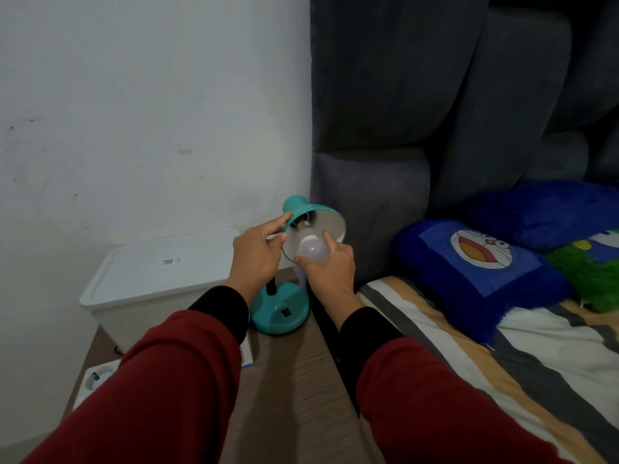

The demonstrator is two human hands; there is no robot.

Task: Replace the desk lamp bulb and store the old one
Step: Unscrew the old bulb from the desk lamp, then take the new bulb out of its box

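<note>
A teal desk lamp stands on a wooden bedside table (294, 380), its round base (281, 313) near the table's far edge. The lamp shade (321, 217) is tilted towards me, showing its pale inside. A white bulb (313, 251) sits at the shade's mouth with its metal screw end pointing into the socket. My right hand (330, 266) grips the bulb's globe from below. My left hand (256, 254) holds the shade's left rim between thumb and fingers. Whether the bulb's thread is seated in the socket I cannot tell.
A white lidded storage box (157, 279) stands left of the lamp against the wall. A small white and blue box (247, 356) peeks out under my left sleeve. A bed with a striped sheet (502, 363) and blue cartoon pillow (479, 269) lies on the right.
</note>
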